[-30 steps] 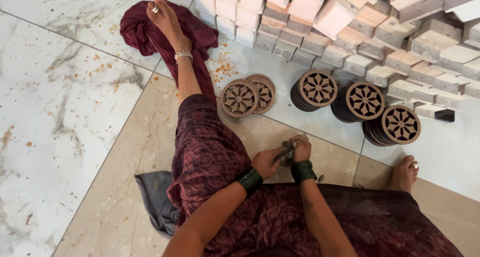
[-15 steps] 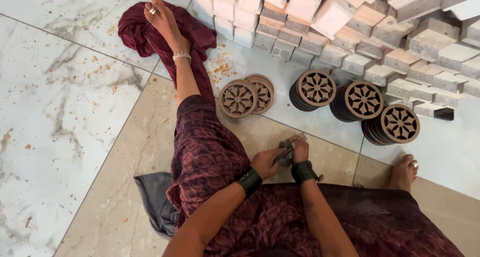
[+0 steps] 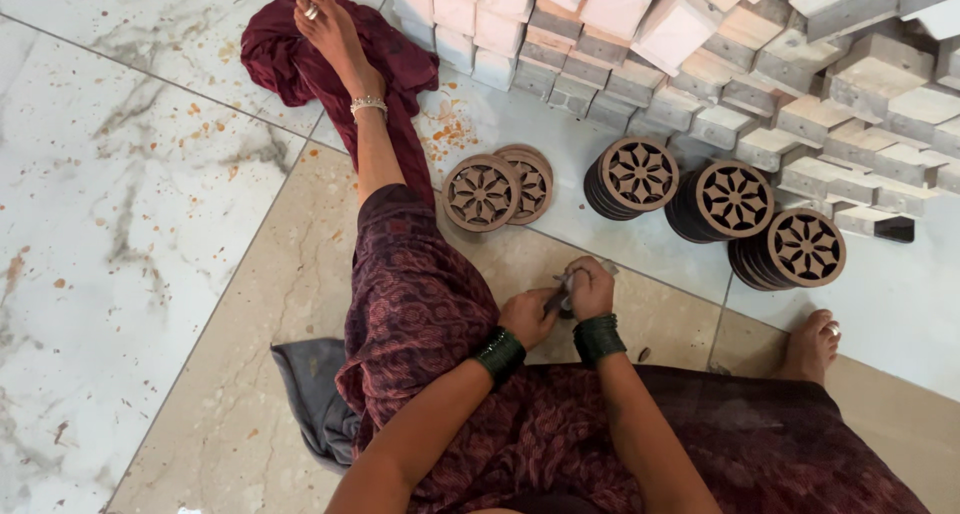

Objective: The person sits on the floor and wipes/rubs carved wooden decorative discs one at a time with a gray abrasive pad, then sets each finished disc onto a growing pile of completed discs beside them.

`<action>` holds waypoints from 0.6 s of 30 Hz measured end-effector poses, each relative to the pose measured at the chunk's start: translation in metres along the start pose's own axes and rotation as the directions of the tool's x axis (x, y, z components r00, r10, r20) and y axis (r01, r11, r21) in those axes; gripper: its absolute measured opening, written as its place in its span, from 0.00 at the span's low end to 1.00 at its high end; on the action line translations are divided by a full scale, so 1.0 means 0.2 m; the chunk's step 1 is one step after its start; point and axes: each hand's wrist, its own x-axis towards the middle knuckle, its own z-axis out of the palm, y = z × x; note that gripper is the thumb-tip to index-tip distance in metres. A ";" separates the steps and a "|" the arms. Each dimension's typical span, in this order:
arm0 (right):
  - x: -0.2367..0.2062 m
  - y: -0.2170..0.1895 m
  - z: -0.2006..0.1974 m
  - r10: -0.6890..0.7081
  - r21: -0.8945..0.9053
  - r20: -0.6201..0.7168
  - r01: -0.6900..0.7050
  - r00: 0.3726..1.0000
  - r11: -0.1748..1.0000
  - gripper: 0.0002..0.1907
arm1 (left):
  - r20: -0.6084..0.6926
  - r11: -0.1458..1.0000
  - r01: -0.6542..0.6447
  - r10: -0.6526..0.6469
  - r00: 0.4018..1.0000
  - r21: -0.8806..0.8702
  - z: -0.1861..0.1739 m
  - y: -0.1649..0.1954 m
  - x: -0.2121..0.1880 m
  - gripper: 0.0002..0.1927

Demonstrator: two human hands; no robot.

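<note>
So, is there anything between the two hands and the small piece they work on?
Nothing visible: the left hand and the right hand both touch the small grey piece directly, above the floor.

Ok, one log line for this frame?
left hand: on small grey piece | right hand: same piece | nearby: carved discs, blocks

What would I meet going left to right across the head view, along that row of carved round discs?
Maroon cloth → flat pair of discs → first disc stack → second disc stack → third disc stack.
</note>
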 end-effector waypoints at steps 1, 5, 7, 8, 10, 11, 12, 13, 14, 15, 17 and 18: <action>0.01 0.04 -0.01 0.022 0.042 -0.026 -0.021 0.999 0.999 0.10 | -0.003 0.999 -0.038 0.038 0.999 0.002 0.01 -0.01 0.00 0.18; 0.02 0.13 -0.07 -0.047 -0.058 -0.056 0.043 0.997 0.997 0.12 | 0.014 0.985 -0.167 0.167 0.986 0.045 0.03 0.00 0.00 0.19; 0.02 0.14 -0.08 -0.023 -0.001 -0.060 0.023 0.998 1.000 0.12 | -0.005 0.981 -0.187 0.188 0.982 0.053 0.02 0.01 0.01 0.19; 0.02 0.13 -0.08 0.064 0.147 -0.068 -0.053 0.996 0.988 0.12 | -0.031 0.983 -0.180 0.181 0.983 0.038 0.02 0.02 0.00 0.19; 0.00 0.10 -0.07 0.080 0.135 -0.067 -0.070 0.995 0.988 0.11 | -0.054 0.985 -0.172 0.173 0.983 0.021 0.01 0.03 -0.01 0.20; 0.00 0.07 -0.06 0.000 -0.022 -0.058 -0.001 0.998 1.000 0.10 | -0.055 0.984 -0.177 0.178 0.982 0.023 0.00 0.03 -0.01 0.22; 0.00 0.03 -0.05 -0.075 -0.179 -0.036 0.067 0.997 0.982 0.10 | -0.055 0.983 -0.180 0.182 0.982 0.024 -0.01 0.04 -0.01 0.23; -0.01 0.00 -0.03 -0.215 -0.270 0.020 0.212 0.976 0.939 0.09 | -0.015 0.996 -0.090 0.090 0.996 0.010 -0.01 0.03 -0.02 0.20; -0.02 -0.04 -0.01 -0.343 -0.350 0.090 0.352 0.935 0.868 0.08 | 0.028 1.000 0.001 -0.001 1.000 0.000 -0.01 0.03 -0.02 0.17; -0.02 -0.06 0.00 -0.460 -0.414 0.171 0.487 0.871 0.769 0.08 | 0.068 0.996 0.088 -0.088 0.994 -0.005 -0.01 0.03 -0.01 0.14; -0.02 -0.09 0.02 -0.407 -0.393 0.124 0.421 0.905 0.817 0.08 | 0.008 1.000 -0.011 0.011 1.000 -0.013 0.00 0.02 0.00 0.18; -0.01 -0.09 0.02 -0.376 -0.380 0.106 0.387 0.920 0.840 0.08 | -0.024 0.998 -0.056 0.056 0.998 -0.016 0.00 0.01 0.00 0.21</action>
